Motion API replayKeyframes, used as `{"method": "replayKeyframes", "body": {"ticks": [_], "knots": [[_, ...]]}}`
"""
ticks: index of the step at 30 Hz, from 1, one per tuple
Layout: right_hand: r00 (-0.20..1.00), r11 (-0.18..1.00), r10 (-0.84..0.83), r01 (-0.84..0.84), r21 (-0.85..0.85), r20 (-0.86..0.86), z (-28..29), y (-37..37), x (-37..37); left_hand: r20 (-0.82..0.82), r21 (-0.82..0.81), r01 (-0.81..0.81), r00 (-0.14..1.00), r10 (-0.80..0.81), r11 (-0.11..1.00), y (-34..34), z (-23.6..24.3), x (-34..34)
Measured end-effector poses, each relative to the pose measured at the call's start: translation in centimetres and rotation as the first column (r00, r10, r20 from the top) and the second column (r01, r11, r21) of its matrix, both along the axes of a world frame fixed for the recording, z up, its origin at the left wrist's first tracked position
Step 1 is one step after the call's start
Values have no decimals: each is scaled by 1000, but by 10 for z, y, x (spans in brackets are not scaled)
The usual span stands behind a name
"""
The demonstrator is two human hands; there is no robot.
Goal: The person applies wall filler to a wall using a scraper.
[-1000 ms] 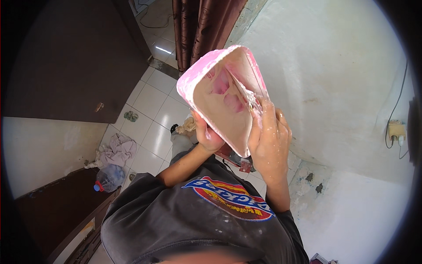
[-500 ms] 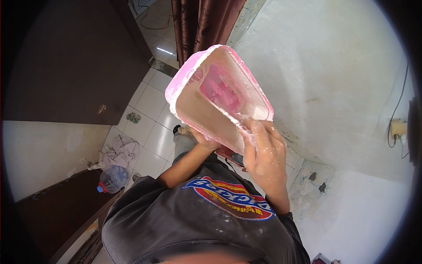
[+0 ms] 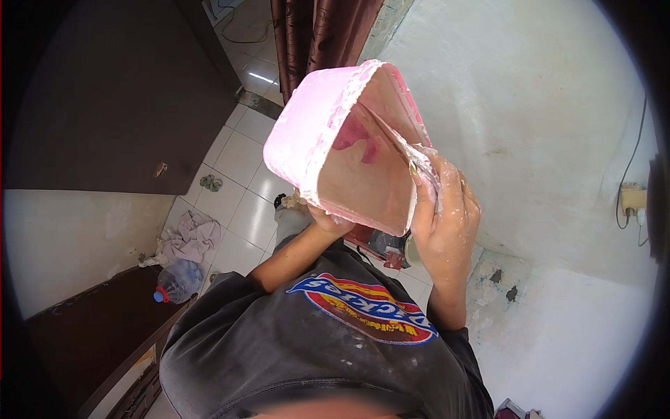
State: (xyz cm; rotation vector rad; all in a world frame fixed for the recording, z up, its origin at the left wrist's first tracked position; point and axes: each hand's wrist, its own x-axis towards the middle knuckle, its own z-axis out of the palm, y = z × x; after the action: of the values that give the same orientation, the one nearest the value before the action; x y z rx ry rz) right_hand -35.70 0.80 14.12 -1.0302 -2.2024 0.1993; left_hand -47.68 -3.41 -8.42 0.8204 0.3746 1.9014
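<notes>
A pink plastic tub (image 3: pixel 307 133) is tilted in front of me, its opening toward the lower right. White paste coats its rim, and pink and white smears cling inside. My left hand (image 3: pixel 329 221) is closed on the tub from below, with most of its fingers hidden behind it. My right hand (image 3: pixel 447 209), speckled with white paste, is closed around a paste-covered scraper (image 3: pixel 399 140). Seen nearly edge-on, the scraper's thin blade reaches into the tub. Whether the blade touches the inner wall, I cannot tell.
A pale patched wall (image 3: pixel 530 140) rises on the right, with a socket and plugs (image 3: pixel 634 202). To the left are a dark door (image 3: pixel 112 98), a crumpled cloth (image 3: pixel 190 239) and a plastic bottle (image 3: pixel 180 281) on the floor. A brown curtain (image 3: pixel 328 35) hangs ahead.
The tub has turned, showing more of its pink outer side. My right hand has moved right and slightly up, and the scraper's blade now shows inside the tub.
</notes>
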Motion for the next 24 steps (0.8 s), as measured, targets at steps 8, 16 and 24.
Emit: {"method": "replayKeyframes", "body": {"ticks": [8, 16, 24], "knots": [[998, 937, -46, 26, -349, -51, 5, 2, 17, -222, -44, -534, 829, 513, 844, 28, 42, 10], [989, 987, -80, 61, -146, -128, 2, 16, 18, -201, -24, -555, 817, 540, 831, 42, 60, 12], [999, 998, -37, 36, 51, 32, -12, 28, 25, 12, -18, -409, 912, 409, 912, 48, 79, 2]]}}
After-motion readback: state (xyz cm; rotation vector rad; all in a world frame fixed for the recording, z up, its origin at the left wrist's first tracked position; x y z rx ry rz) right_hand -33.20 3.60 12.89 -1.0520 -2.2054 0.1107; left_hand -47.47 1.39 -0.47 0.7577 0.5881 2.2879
